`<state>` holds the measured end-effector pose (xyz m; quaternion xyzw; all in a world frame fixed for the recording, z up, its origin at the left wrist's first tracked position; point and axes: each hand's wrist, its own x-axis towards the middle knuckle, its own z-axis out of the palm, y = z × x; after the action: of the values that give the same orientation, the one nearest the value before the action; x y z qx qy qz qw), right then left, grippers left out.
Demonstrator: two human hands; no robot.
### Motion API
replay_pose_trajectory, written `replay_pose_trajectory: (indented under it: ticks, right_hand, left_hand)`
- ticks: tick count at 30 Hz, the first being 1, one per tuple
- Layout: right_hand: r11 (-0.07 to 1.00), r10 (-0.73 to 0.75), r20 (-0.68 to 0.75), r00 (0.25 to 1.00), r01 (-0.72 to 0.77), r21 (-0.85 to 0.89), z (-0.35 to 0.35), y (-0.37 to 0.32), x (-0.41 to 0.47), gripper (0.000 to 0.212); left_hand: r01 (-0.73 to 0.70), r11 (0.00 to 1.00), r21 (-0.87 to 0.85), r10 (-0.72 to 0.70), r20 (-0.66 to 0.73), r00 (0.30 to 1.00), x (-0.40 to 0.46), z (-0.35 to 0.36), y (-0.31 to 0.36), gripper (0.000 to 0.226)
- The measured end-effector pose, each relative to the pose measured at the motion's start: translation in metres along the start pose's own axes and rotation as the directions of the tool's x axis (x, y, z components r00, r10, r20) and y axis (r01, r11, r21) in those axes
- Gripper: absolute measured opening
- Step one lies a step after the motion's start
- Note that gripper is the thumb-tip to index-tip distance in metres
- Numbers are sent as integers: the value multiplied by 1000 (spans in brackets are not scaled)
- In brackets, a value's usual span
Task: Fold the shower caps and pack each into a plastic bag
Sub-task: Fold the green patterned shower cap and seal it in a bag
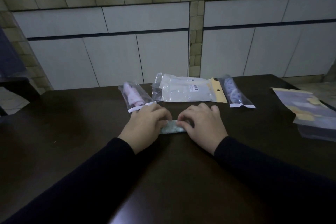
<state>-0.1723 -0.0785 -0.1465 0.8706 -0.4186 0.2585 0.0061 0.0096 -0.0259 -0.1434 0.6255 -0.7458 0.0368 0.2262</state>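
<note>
Dark sleeves (pixel 109 174) are seen nearest the camera, leading to the left hand (pixel 145 129) and right hand (pixel 201 127), both pressed with curled fingers onto a pale green shower cap (pixel 171 129) folded into a narrow strip on the dark bench (pixel 72 132). Two packed bags, one with a pink cap (pixel 134 96) and one with a blue cap (pixel 232 91), are judged finished, while this cap is not yet bagged. The strip's ends are hidden under the hands, and the contents of the large packet (pixel 185 89) and the stack at right (pixel 309 114) cannot be made out in the dim light.

Head-height view, down onto table (pixel 72 132)
</note>
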Motion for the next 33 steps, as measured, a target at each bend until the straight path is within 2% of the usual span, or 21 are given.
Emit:
replay_pose_trajectory:
  ticks: [2,4,7,12,15,20,24,27,31,33]
  right_hand:
    - [998,-49,42,998,51,-32,-1,1,1,26]
    - [997,-71,90,993,74,-29,-3,5,1,32]
    - [996,-86,163,983,85,14,-7,10,1,44]
    - [994,-108,140,984,103,42,-3,10,3,31]
    - [991,-133,129,983,128,48,2,7,2,30]
    - [982,-127,239,963,89,165,-5,13,5,37]
    - [986,-149,176,973,132,106,0,10,1,30]
    - [985,-102,143,984,80,155,1,12,-1,29]
    - [980,-54,159,986,23,196,-14,22,-11,40]
    - [981,-7,144,990,-21,192,-28,33,-17,47]
  left_hand:
    - [-86,995,-56,86,-13,996,-4,4,-3,28]
    - [-94,992,-84,94,-10,996,-7,3,-4,37]
    - [-169,986,-9,169,2,986,-11,1,-6,38]
    - [-160,985,61,161,-13,987,-11,2,-9,47]
    - [-192,973,126,197,-27,980,-10,6,-5,44]
    - [-178,966,187,187,-30,982,-12,11,-1,42]
    - [-170,967,188,189,-88,978,-11,11,2,41]
    - [-214,948,236,247,-120,962,-7,13,5,34]
    - [-272,928,253,320,-175,931,-1,16,15,26]
    - [-289,922,258,343,-201,917,5,18,24,12]
